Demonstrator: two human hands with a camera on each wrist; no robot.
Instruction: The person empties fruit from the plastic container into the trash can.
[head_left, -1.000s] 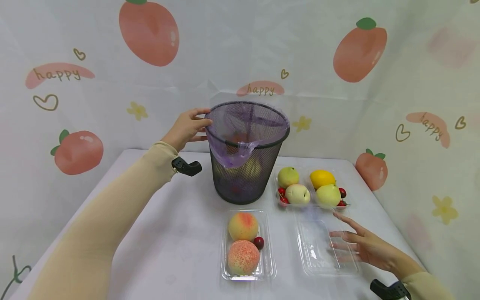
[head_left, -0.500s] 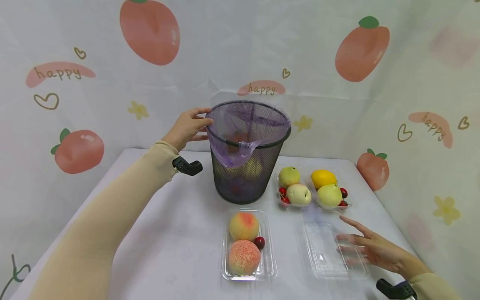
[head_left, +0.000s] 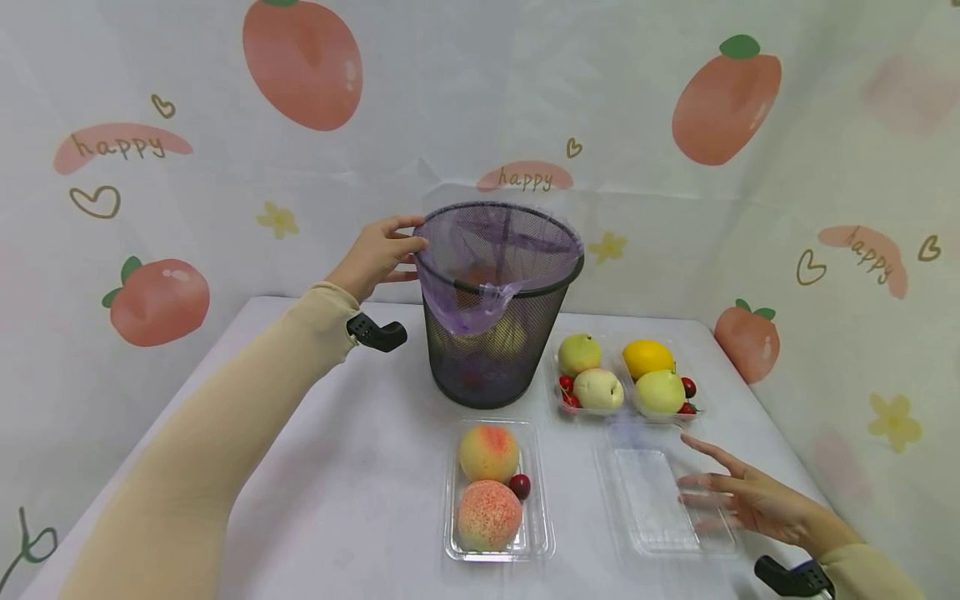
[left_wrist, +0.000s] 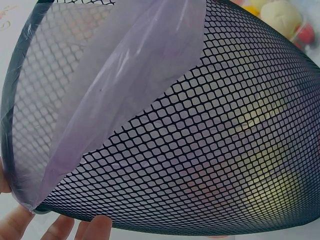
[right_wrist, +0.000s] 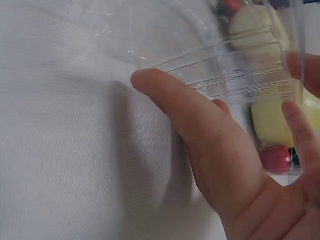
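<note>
While a clear plastic box (head_left: 652,510) sits at the right hand (head_left: 765,504), its fingers spread and partly seen through the plastic, whether gripping I cannot tell, the left hand (head_left: 378,254) pinches the rim of a purple-lined mesh bin (head_left: 450,367) with fruit inside. Nearer, a clear tray (head_left: 536,533) holds two peaches (head_left: 489,515) and a cherry (head_left: 520,486); beyond the box, fruit packs (head_left: 611,358) occupy the counter (head_left: 337,483).

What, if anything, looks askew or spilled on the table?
The purple liner sits unevenly: a crumpled flap droops outside the near side of the black mesh bin, while the rim right of it looks bare. I see no spill.
</note>
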